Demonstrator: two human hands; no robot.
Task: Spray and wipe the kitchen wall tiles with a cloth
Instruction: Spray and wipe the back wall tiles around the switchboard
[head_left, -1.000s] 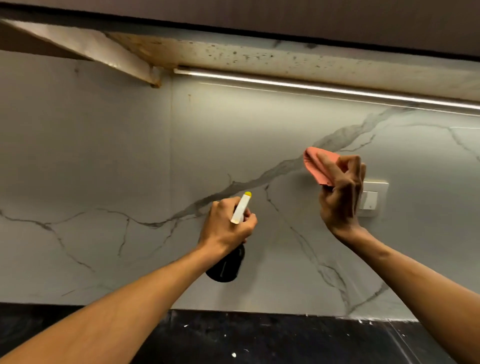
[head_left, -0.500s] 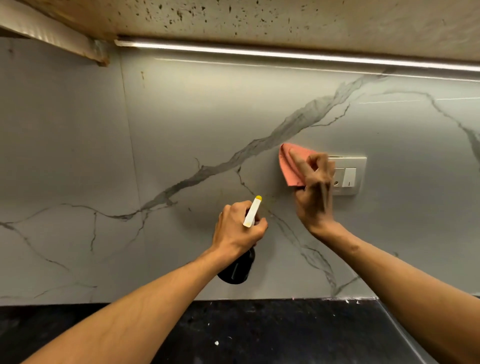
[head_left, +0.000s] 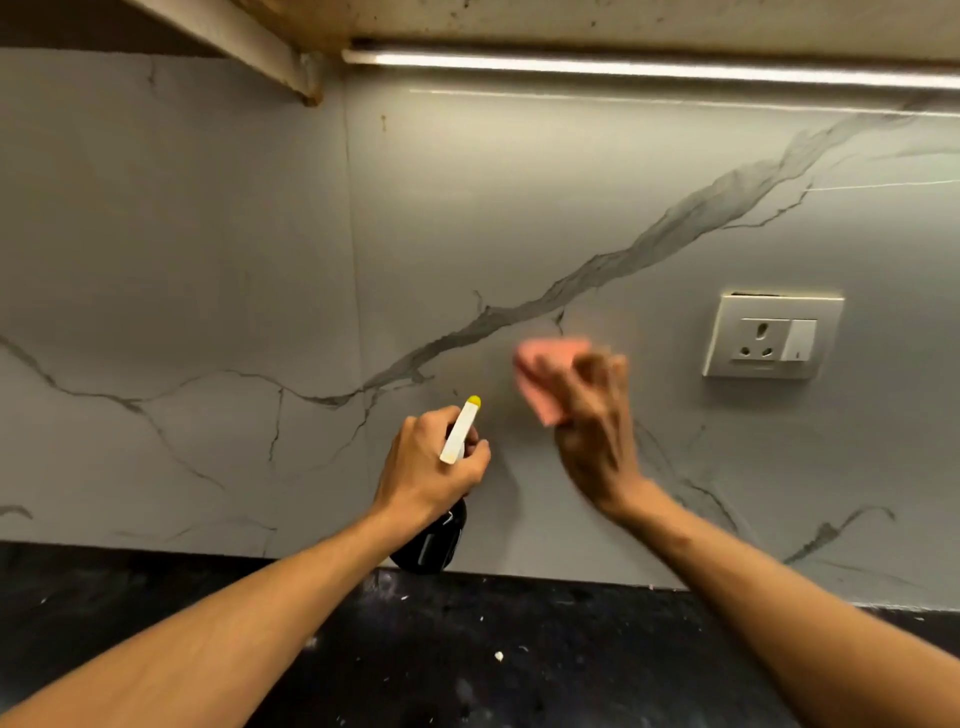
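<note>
Pink cloth (head_left: 545, 369), small and bunched, smeared by motion blur, up at the wall tiles (head_left: 208, 234) just below the long dark vein and left of the white socket plate (head_left: 771, 335); contact with the tile too blurred to tell. Gripped at the fingertips of the right hand (head_left: 597, 431), fingers bent, exact hold lost in the blur. Tiles pale grey, marble-look, with one vertical joint (head_left: 350, 234) left of centre.

Spray bottle (head_left: 434, 545) in the left hand (head_left: 431, 462), fingers wrapped round its neck, dark rounded body hanging below the fist, white nozzle (head_left: 460, 431) with a yellow tip sticking out above the knuckles. Bottle just left of and lower than the cloth, apart from it. Strip light (head_left: 623, 65) glowing under the stained cabinet (head_left: 571, 21) above; black speckled counter (head_left: 467, 649) below, dotted with pale crumbs. Right hand's own fingers in front of the cloth's lower right part.

Bottle's long axis steep, leaning right at the top, nozzle aimed up at the tiles toward the cloth. Cloth's own long axis unclear in the blur
</note>
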